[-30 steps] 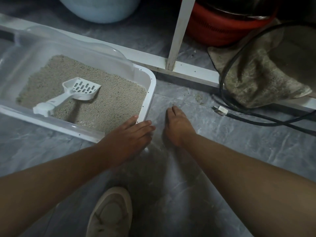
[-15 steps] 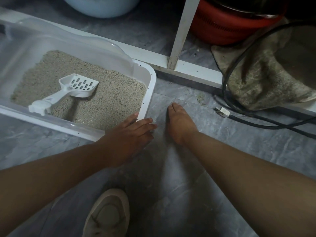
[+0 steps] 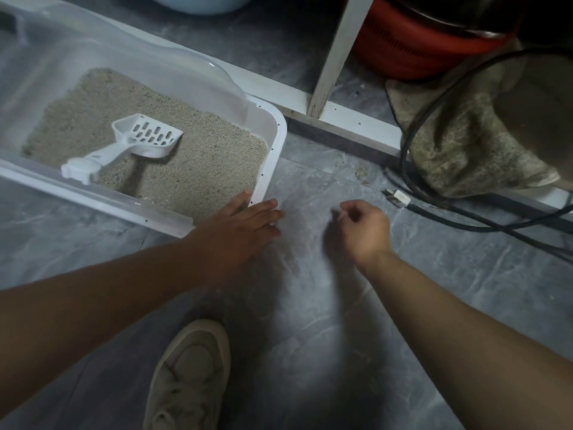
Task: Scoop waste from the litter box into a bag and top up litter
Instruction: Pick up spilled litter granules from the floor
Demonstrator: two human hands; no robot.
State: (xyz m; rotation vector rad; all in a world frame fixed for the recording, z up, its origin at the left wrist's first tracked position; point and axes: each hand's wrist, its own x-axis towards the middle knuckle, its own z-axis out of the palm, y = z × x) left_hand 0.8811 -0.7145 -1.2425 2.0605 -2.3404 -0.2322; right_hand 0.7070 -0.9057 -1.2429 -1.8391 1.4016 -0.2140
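Litter [image 3: 186, 169], pale and fine-grained, fills the white litter box [image 3: 276, 141] that sits on the grey floor [image 3: 434, 290] at the upper left of my view. I see a clear plastic hood [image 3: 124, 54] arching over the box's far side. A white slotted scoop [image 3: 130, 147] lies on the litter, its handle pointing toward the near rim and its slotted bowl holding nothing that I can see.

My left hand [image 3: 238, 231] lies flat with fingers straight and together, resting on the near right corner of the box, the fingertips reaching just past the rim. My right hand [image 3: 366, 231] hangs above the floor just beside that corner, apart from the box, its fingers curled inward; I cannot tell whether it pinches anything.

A beige shoe [image 3: 189, 377] stands on the floor below the hands. Farther right, a black cable [image 3: 465, 218] runs beside a crumpled grey cloth [image 3: 459, 144], with a red basket [image 3: 418, 48] behind a white frame [image 3: 335, 54].
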